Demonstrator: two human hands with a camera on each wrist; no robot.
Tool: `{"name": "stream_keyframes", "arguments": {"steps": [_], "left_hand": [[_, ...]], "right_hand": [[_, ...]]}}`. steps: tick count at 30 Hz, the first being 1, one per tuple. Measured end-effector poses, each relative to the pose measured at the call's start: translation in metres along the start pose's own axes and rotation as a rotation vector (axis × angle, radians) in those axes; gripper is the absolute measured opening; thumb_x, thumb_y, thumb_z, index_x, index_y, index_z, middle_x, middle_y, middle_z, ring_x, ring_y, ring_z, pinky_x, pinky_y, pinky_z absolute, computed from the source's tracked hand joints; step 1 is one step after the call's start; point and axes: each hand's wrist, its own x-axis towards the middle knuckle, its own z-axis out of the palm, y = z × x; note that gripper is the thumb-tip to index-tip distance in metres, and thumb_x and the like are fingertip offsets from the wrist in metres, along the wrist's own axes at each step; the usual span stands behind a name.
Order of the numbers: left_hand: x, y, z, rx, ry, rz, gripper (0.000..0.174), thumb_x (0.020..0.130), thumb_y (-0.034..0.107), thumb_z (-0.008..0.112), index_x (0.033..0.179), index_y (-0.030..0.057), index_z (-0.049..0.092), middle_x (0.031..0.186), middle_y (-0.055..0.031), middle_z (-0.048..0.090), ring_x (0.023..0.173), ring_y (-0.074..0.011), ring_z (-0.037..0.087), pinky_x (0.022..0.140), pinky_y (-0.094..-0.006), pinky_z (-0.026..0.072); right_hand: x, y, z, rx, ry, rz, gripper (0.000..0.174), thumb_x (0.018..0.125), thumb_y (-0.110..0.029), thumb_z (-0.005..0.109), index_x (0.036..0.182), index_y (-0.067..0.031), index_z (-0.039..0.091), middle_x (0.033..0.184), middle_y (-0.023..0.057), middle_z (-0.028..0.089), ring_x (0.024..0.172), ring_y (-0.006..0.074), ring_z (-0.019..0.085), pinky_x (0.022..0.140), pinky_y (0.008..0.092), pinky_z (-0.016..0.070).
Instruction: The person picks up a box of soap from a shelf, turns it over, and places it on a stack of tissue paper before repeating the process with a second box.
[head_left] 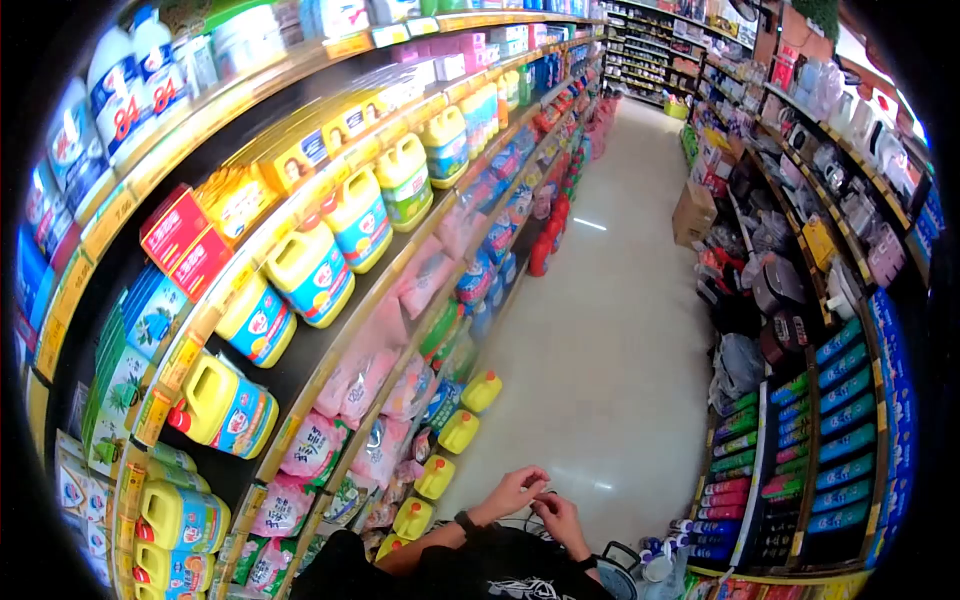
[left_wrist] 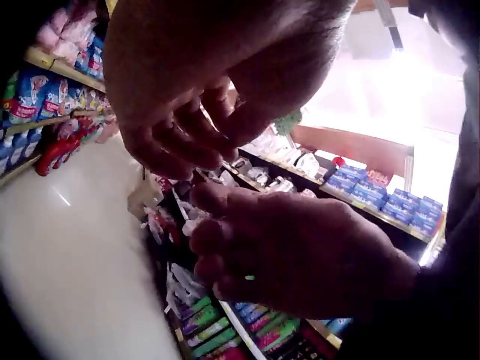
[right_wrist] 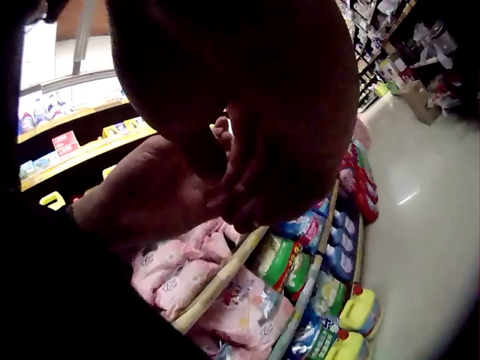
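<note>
In the head view my left hand (head_left: 515, 492) and right hand (head_left: 558, 515) are held close together in front of my body, over the aisle. The left wrist view has the left hand (left_wrist: 225, 67) above, its fingers loosely bent, and the right hand (left_wrist: 300, 247) just below with bent fingers. Seen from the right wrist, the right hand (right_wrist: 285, 112) is very dark and overlaps the left hand (right_wrist: 146, 187). Nothing shows in either hand, and neither touches the shelves. Nearest on the left are yellow jugs (head_left: 435, 478) standing low by the floor.
A long shelf (head_left: 330, 370) on the left bears yellow detergent jugs (head_left: 310, 270) and pink bags (head_left: 360, 385). On the right, another shelf (head_left: 745, 470) holds tubes and boxes. A cardboard box (head_left: 694, 213) stands by the pale floor (head_left: 590, 330). A pot-like container (head_left: 617, 575) is beside me.
</note>
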Motion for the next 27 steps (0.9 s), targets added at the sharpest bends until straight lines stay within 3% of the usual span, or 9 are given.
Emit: {"name": "stream_keyframes", "arguments": {"steps": [3, 7, 12, 20, 23, 27], "left_hand": [[0.034, 0.009, 0.010, 0.047, 0.058, 0.001, 0.019, 0.096, 0.014, 0.060, 0.110, 0.0007, 0.060, 0.098, -0.0055, 0.066, 0.091, -0.0122, 0.062, 0.083, -0.0289, 0.0510], [0.063, 0.018, 0.028, 0.028, 0.175, -0.015, 0.020, 0.096, 0.015, 0.061, 0.111, 0.0007, 0.060, 0.099, -0.0049, 0.066, 0.090, -0.0107, 0.062, 0.082, -0.0284, 0.0511], [0.082, 0.011, 0.040, 0.013, 0.225, -0.090, 0.018, 0.095, 0.011, 0.061, 0.109, 0.0005, 0.061, 0.095, -0.0064, 0.066, 0.088, -0.0117, 0.063, 0.081, -0.0281, 0.0523], [0.089, 0.007, 0.002, -0.016, 0.292, -0.113, 0.019, 0.095, 0.011, 0.061, 0.111, 0.0005, 0.060, 0.096, -0.0062, 0.066, 0.088, -0.0109, 0.063, 0.079, -0.0274, 0.0520], [0.095, -0.001, -0.019, -0.050, 0.397, -0.176, 0.019, 0.094, 0.010, 0.062, 0.110, 0.0003, 0.061, 0.095, -0.0066, 0.066, 0.087, -0.0119, 0.064, 0.079, -0.0276, 0.0521], [0.098, 0.005, -0.052, -0.037, 0.513, -0.060, 0.018, 0.094, 0.010, 0.063, 0.109, 0.0003, 0.061, 0.095, -0.0069, 0.067, 0.087, -0.0126, 0.065, 0.079, -0.0280, 0.0526]], "right_hand": [[0.022, 0.002, -0.045, 0.083, 0.005, 0.005, 0.024, 0.096, -0.015, 0.059, 0.112, 0.0003, 0.066, 0.094, 0.0082, 0.072, 0.077, 0.0122, 0.065, 0.072, 0.0275, 0.0524], [0.046, -0.024, -0.101, 0.136, -0.009, 0.090, 0.021, 0.095, -0.012, 0.060, 0.108, 0.0025, 0.067, 0.090, 0.0086, 0.072, 0.082, 0.0134, 0.067, 0.075, 0.0271, 0.0537], [0.079, 0.011, -0.128, 0.190, -0.074, 0.097, 0.020, 0.094, -0.009, 0.060, 0.108, 0.0035, 0.066, 0.090, 0.0097, 0.072, 0.085, 0.0148, 0.068, 0.078, 0.0273, 0.0538], [0.141, 0.004, -0.105, 0.106, -0.256, 0.100, 0.021, 0.094, -0.010, 0.060, 0.109, 0.0036, 0.066, 0.091, 0.0101, 0.072, 0.085, 0.0149, 0.068, 0.078, 0.0269, 0.0537], [0.168, -0.008, -0.082, -0.001, -0.287, -0.008, 0.021, 0.094, -0.010, 0.060, 0.110, 0.0031, 0.066, 0.091, 0.0103, 0.072, 0.085, 0.0145, 0.068, 0.077, 0.0263, 0.0537], [0.197, -0.040, -0.051, -0.075, -0.373, -0.043, 0.022, 0.094, -0.012, 0.061, 0.111, 0.0008, 0.067, 0.091, 0.0108, 0.072, 0.085, 0.0151, 0.069, 0.076, 0.0277, 0.0544]]}}
